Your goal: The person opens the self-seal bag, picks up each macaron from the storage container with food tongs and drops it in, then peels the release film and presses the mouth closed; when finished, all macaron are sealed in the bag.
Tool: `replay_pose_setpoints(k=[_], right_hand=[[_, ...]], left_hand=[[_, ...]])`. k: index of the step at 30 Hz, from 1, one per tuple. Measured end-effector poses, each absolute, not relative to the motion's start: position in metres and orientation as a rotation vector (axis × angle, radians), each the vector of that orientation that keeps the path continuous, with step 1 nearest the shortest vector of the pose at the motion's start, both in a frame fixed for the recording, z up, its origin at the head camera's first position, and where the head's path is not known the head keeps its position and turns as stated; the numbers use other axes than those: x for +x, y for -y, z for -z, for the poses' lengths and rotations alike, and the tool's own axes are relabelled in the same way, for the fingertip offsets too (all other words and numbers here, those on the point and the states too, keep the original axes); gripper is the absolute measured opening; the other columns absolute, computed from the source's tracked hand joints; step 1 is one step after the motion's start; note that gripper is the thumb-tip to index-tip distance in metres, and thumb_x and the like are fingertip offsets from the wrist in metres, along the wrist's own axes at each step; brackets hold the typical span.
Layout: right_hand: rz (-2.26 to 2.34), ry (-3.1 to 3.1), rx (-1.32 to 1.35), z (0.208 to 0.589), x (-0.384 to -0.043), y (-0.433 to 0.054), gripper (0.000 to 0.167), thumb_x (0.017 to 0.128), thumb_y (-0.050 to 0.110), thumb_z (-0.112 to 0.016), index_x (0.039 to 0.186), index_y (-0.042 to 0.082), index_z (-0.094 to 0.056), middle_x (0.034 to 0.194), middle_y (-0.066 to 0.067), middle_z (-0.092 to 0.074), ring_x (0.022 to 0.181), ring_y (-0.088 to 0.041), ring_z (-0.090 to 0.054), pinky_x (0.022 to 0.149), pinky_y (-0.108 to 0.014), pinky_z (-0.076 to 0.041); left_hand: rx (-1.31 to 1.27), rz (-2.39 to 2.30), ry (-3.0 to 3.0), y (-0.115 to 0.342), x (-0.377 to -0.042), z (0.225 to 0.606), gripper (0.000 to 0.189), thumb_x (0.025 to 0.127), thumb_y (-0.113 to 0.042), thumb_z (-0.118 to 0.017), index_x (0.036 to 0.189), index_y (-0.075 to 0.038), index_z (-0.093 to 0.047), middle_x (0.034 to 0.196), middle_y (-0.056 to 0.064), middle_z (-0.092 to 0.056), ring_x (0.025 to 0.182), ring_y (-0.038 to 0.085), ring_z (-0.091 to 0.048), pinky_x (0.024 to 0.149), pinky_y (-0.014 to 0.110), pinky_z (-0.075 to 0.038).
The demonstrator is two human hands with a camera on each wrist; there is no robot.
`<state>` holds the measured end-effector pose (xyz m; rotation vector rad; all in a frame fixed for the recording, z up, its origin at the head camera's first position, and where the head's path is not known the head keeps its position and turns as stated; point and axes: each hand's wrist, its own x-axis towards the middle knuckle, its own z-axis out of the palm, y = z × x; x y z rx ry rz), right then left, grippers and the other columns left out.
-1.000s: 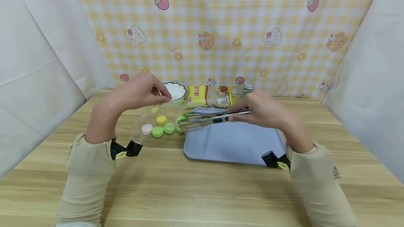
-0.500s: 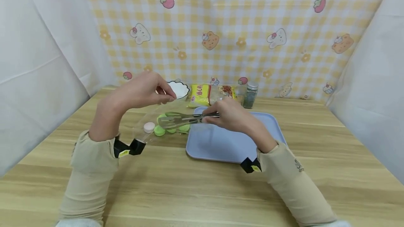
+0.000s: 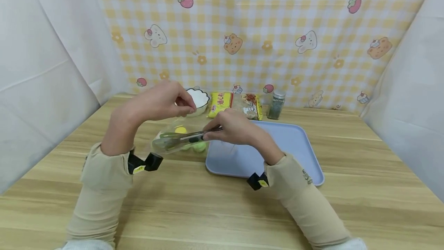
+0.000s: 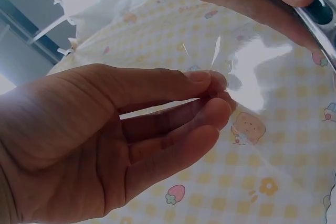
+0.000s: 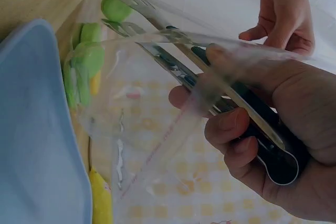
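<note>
My left hand (image 3: 156,101) pinches the edge of a clear plastic bag (image 5: 152,150) between thumb and fingertips. In my right hand (image 3: 234,126) I grip metal tongs (image 3: 180,139) with dark handle inserts, pointing left below my left hand. The right wrist view shows the bag's plastic across the tongs and fingers; whether the tongs lie inside it, I cannot tell. A green macaron (image 5: 115,6) appears at the tongs' tips, though whether they hold it is unclear. More green macarons (image 3: 199,146) and a yellow macaron (image 3: 180,130) lie on the table, partly covered by tongs and plastic.
A light blue tray (image 3: 277,138) lies right of the macarons. Along the back stand a white scalloped bowl (image 3: 198,99), a yellow food packet (image 3: 220,103) and a glass jar (image 3: 276,105). A checked cloth (image 3: 215,49) hangs behind the wooden table (image 3: 194,203).
My right hand has moved left, bringing the tongs from beside the tray's left edge to below my left hand, over the macarons. The left hand keeps its pinch nearly in place.
</note>
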<state>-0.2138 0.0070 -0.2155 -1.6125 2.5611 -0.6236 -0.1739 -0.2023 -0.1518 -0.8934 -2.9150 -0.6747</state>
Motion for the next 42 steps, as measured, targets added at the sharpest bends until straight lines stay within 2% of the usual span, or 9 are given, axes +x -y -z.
replay_pose_setpoints(k=[13, 18, 22, 25, 28, 32, 35, 39, 42], right_hand=[[0.498, -2.543, -1.647, 0.218, -0.208, -0.023, 0.017, 0.089, 0.025, -0.064, 0.097, 0.012, -0.073, 0.084, 0.006, -0.068, 0.061, 0.002, -0.055, 0.059, -0.020, -0.045], [0.547, -2.599, -1.627, 0.203, -0.205, -0.066, 0.027, 0.088, 0.026, -0.066, 0.106, 0.007, -0.070, 0.094, 0.002, -0.069, 0.070, 0.001, -0.060, 0.064, -0.024, -0.047], [0.633, -2.603, -1.560, 0.191, -0.198, -0.118, 0.029, 0.089, 0.026, -0.064, 0.110, 0.007, -0.068, 0.086, 0.006, -0.069, 0.057, 0.001, -0.053, 0.055, -0.025, -0.045], [0.659, -2.654, -1.465, 0.182, -0.191, -0.162, 0.028, 0.089, 0.023, -0.064, 0.113, 0.010, -0.067, 0.076, 0.011, -0.065, 0.048, -0.001, -0.045, 0.048, -0.024, -0.041], [0.692, -2.744, -1.334, 0.176, -0.184, -0.206, 0.027, 0.089, 0.017, -0.065, 0.115, 0.012, -0.066, 0.073, 0.013, -0.062, 0.049, -0.003, -0.048, 0.045, -0.024, -0.040], [0.698, -2.899, -1.088, 0.170, -0.179, -0.253, 0.029, 0.090, 0.013, -0.063, 0.118, 0.008, -0.064, 0.065, 0.007, -0.057, 0.050, -0.012, -0.049, 0.043, -0.025, -0.038], [0.509, -3.060, -0.871, 0.168, -0.182, -0.273, 0.032, 0.093, 0.018, -0.058, 0.118, -0.003, -0.061, 0.077, -0.008, -0.064, 0.062, -0.020, -0.058, 0.053, -0.032, -0.045], [0.137, -3.104, -0.589, 0.173, -0.197, -0.283, 0.039, 0.098, 0.028, -0.048, 0.102, -0.008, -0.059, 0.084, -0.018, -0.062, 0.075, -0.031, -0.059, 0.066, -0.043, -0.045], [0.094, -3.029, -0.481, 0.184, -0.213, -0.286, 0.043, 0.099, 0.027, -0.044, 0.101, -0.015, -0.051, 0.079, -0.020, -0.057, 0.068, -0.029, -0.057, 0.066, -0.045, -0.044]], left_hand=[[-0.981, 0.691, 2.937, 0.191, -0.175, 0.153, 0.008, 0.085, -0.004, -0.066, 0.083, -0.005, -0.073, 0.065, -0.002, -0.063, 0.061, 0.011, -0.057, 0.061, 0.031, -0.048], [-0.927, 0.741, 2.975, 0.191, -0.174, 0.152, 0.008, 0.085, -0.003, -0.065, 0.087, -0.003, -0.073, 0.069, 0.000, -0.065, 0.065, 0.014, -0.059, 0.065, 0.032, -0.049], [-0.913, 0.745, 2.981, 0.194, -0.171, 0.153, 0.008, 0.085, -0.004, -0.065, 0.088, -0.003, -0.073, 0.069, 0.000, -0.065, 0.066, 0.013, -0.059, 0.066, 0.032, -0.049], [-0.902, 0.727, 2.983, 0.197, -0.168, 0.153, 0.008, 0.085, -0.005, -0.066, 0.088, -0.005, -0.074, 0.070, -0.001, -0.065, 0.065, 0.012, -0.059, 0.065, 0.032, -0.048], [-0.903, 0.707, 2.976, 0.199, -0.168, 0.152, 0.008, 0.084, -0.006, -0.067, 0.088, -0.005, -0.074, 0.072, -0.001, -0.066, 0.065, 0.011, -0.059, 0.065, 0.032, -0.048], [-0.895, 0.684, 2.973, 0.201, -0.169, 0.151, 0.008, 0.084, -0.006, -0.067, 0.089, -0.004, -0.073, 0.074, 0.000, -0.067, 0.066, 0.012, -0.059, 0.065, 0.031, -0.049], [-0.901, 0.679, 2.964, 0.202, -0.170, 0.152, 0.008, 0.084, -0.006, -0.068, 0.088, -0.005, -0.074, 0.074, -0.001, -0.066, 0.066, 0.012, -0.059, 0.064, 0.030, -0.048], [-0.943, 0.665, 2.945, 0.202, -0.171, 0.154, 0.007, 0.084, -0.006, -0.068, 0.087, -0.006, -0.073, 0.071, -0.003, -0.065, 0.065, 0.012, -0.058, 0.063, 0.029, -0.048], [-0.959, 0.661, 2.943, 0.201, -0.171, 0.155, 0.007, 0.084, -0.006, -0.067, 0.087, -0.006, -0.073, 0.069, -0.003, -0.064, 0.064, 0.012, -0.057, 0.062, 0.029, -0.048]])
